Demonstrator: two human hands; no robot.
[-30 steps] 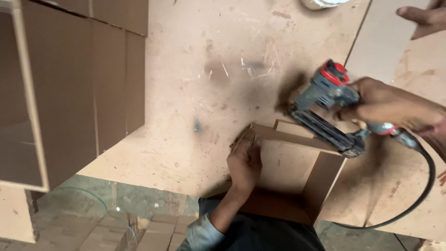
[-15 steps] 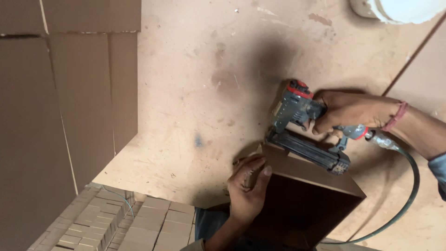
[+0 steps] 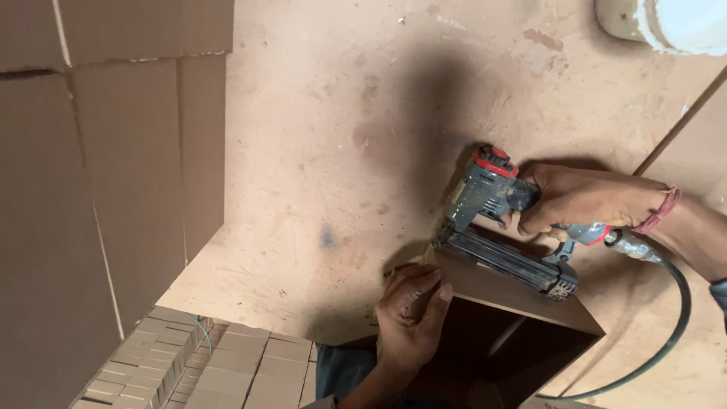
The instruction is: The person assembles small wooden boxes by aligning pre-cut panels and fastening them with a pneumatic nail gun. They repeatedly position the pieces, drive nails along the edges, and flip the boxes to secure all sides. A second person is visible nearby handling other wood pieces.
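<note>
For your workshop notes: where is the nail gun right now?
In the head view, right of centre, the nail gun rests on the top edge of the brown box, gripped by the right hand, above the left hand.

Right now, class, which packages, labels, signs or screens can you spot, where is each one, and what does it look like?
None show: no package, label, sign or screen.
Nearest to a package: brown box, open-sided, bottom centre, gripped by left hand.
Grey-and-red nail gun, atop the box, in right hand.
</note>
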